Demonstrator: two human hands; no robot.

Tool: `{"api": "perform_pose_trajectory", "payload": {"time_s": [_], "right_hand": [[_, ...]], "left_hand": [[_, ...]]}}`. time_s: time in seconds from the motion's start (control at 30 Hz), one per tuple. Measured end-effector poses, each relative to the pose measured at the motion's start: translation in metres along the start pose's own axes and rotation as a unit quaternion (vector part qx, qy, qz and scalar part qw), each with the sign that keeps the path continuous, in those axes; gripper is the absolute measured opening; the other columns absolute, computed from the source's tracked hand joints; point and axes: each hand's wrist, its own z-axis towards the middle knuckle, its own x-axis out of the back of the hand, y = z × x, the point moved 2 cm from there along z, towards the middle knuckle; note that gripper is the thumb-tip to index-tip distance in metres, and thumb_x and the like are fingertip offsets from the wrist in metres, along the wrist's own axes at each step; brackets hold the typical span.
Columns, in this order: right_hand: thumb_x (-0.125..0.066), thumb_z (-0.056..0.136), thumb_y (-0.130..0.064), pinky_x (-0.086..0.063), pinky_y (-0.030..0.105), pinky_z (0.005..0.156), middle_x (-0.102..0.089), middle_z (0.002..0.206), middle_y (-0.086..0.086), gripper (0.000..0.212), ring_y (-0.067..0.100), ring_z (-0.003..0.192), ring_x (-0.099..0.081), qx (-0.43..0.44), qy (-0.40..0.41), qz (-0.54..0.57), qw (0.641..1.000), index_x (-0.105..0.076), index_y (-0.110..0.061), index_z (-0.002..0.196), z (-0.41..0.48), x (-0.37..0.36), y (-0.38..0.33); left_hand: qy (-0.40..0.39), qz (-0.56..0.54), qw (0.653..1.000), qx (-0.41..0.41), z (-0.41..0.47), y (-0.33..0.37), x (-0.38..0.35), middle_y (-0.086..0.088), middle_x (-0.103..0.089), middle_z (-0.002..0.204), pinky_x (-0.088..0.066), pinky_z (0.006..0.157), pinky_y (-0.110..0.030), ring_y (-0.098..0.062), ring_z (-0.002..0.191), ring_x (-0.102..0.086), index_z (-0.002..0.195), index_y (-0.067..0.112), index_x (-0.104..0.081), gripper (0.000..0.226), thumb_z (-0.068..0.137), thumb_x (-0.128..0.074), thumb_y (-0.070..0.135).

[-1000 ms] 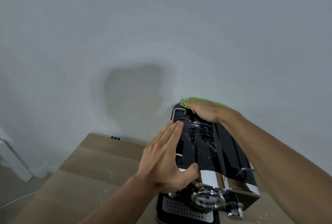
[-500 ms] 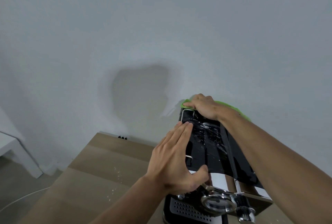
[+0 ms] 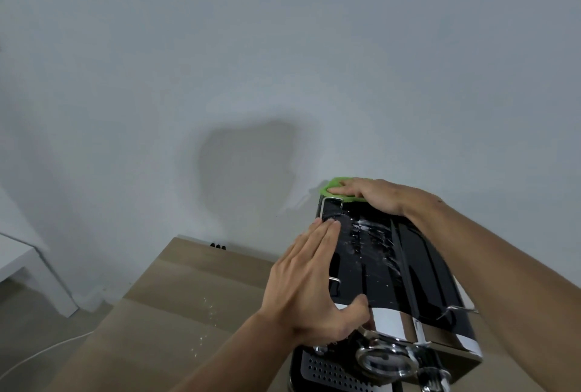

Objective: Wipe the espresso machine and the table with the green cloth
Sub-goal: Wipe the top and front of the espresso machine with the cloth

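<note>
Glossy black espresso machine, white-streaked, on a tan worktop. Left hand rests on it, grip flat and unclenched. Right hand, fingers straight, presses the green cloth at its rear edge.

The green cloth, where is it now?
In the head view the green cloth lies right of centre, on the far top edge of the espresso machine, under the right hand.

I'm counting one glossy black and chrome espresso machine; one crumpled green cloth; two bare hands in shot, the left hand and the right hand; one light brown wooden table; one white square-legged side table; one thin white cable; scattered white specks, too small to number.
</note>
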Motion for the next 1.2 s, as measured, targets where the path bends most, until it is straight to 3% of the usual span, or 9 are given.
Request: {"api": "perform_pose_trajectory", "payload": {"time_s": [0.1, 0.27, 0.37, 0.47, 0.6, 0.73, 0.9, 1.07, 1.2], "right_hand": [[-0.015, 0.096, -0.054, -0.006, 0.043, 0.12, -0.015, 0.159, -0.009, 0.059, 0.014, 0.147, -0.009, 0.014, 0.003, -0.095, 0.995, -0.029, -0.033, 0.149, 0.0, -0.008, -0.003], [-0.017, 0.103, -0.038, -0.022, 0.034, 0.108, -0.036, 0.149, -0.003, 0.047, 0.016, 0.137, -0.031, -0.002, -0.005, -0.059, 0.998, -0.039, -0.032, 0.144, -0.027, -0.007, -0.002], [-0.014, 0.105, -0.03, -0.007, 0.031, 0.116, -0.016, 0.159, -0.005, 0.046, 0.011, 0.146, -0.011, 0.011, 0.004, -0.087, 0.996, -0.027, -0.032, 0.149, -0.034, -0.009, 0.007], [-0.013, 0.105, -0.035, 0.0, 0.037, 0.118, -0.007, 0.161, -0.007, 0.045, 0.014, 0.148, -0.002, 0.0, 0.033, -0.108, 0.994, -0.024, -0.039, 0.148, -0.023, -0.008, 0.015], [-0.012, 0.1, -0.047, -0.005, 0.053, 0.118, -0.007, 0.161, -0.01, 0.046, 0.017, 0.148, -0.002, -0.024, 0.063, -0.113, 0.991, -0.023, -0.05, 0.145, -0.013, -0.012, 0.017], [-0.013, 0.1, -0.044, -0.001, 0.046, 0.12, 0.001, 0.16, -0.011, 0.049, 0.015, 0.148, 0.001, -0.031, 0.059, -0.095, 0.993, -0.02, -0.044, 0.148, -0.026, -0.014, 0.027], [-0.015, 0.087, -0.062, -0.007, 0.038, 0.117, -0.009, 0.161, -0.005, 0.072, 0.015, 0.148, -0.008, -0.096, 0.067, -0.032, 0.993, -0.021, -0.031, 0.151, -0.013, 0.0, 0.031], [-0.018, 0.099, -0.033, 0.002, 0.039, 0.12, 0.002, 0.161, -0.005, 0.052, 0.013, 0.148, 0.003, -0.054, 0.054, -0.102, 0.992, -0.014, -0.038, 0.151, -0.029, -0.008, 0.035], [-0.018, 0.099, -0.048, -0.005, 0.047, 0.12, -0.008, 0.16, -0.01, 0.043, 0.012, 0.148, -0.005, -0.039, 0.057, -0.053, 0.996, -0.041, -0.048, 0.135, -0.031, -0.008, 0.028]], "left_hand": [[0.005, -0.001, 1.0, 0.006, 0.001, -0.001, 0.0, 0.009, -0.021, 0.156, 0.001, 0.107, -0.01, 0.005, 0.139, -0.001, 0.15, 0.018, -0.02, 0.095, 0.068, -0.042, 0.061], [-0.008, 0.011, 1.0, 0.008, -0.001, -0.001, -0.001, 0.012, -0.018, 0.157, 0.0, 0.105, -0.009, 0.007, 0.138, 0.001, 0.15, 0.021, -0.017, 0.096, 0.067, -0.041, 0.063], [-0.01, 0.013, 1.0, 0.006, -0.001, -0.001, -0.001, 0.015, -0.014, 0.157, 0.001, 0.105, -0.008, 0.008, 0.138, 0.004, 0.151, 0.023, -0.013, 0.097, 0.066, -0.04, 0.063], [-0.012, 0.009, 1.0, 0.006, 0.001, -0.001, -0.002, 0.017, -0.013, 0.156, 0.002, 0.104, -0.006, 0.01, 0.138, 0.005, 0.151, 0.024, -0.012, 0.098, 0.066, -0.039, 0.064], [-0.012, 0.008, 1.0, 0.009, 0.001, -0.001, -0.002, 0.016, -0.016, 0.156, -0.002, 0.106, -0.009, 0.008, 0.14, 0.001, 0.151, 0.023, -0.014, 0.097, 0.066, -0.04, 0.063], [-0.014, 0.01, 1.0, 0.008, 0.0, -0.001, -0.002, 0.016, -0.016, 0.156, -0.002, 0.105, -0.007, 0.007, 0.14, 0.001, 0.151, 0.023, -0.014, 0.098, 0.065, -0.041, 0.063], [-0.018, 0.011, 1.0, 0.001, 0.001, -0.001, -0.002, 0.018, -0.011, 0.156, 0.004, 0.102, -0.003, 0.01, 0.138, 0.007, 0.151, 0.024, -0.01, 0.098, 0.066, -0.039, 0.064], [-0.009, 0.008, 1.0, -0.003, 0.001, -0.001, -0.002, 0.017, -0.013, 0.155, 0.004, 0.102, -0.005, 0.01, 0.137, 0.006, 0.151, 0.024, -0.012, 0.098, 0.067, -0.041, 0.063], [-0.009, -0.004, 1.0, 0.008, 0.0, -0.002, -0.003, 0.016, -0.016, 0.155, -0.004, 0.107, -0.01, 0.007, 0.139, 0.0, 0.151, 0.022, -0.015, 0.096, 0.067, -0.043, 0.061]]}}
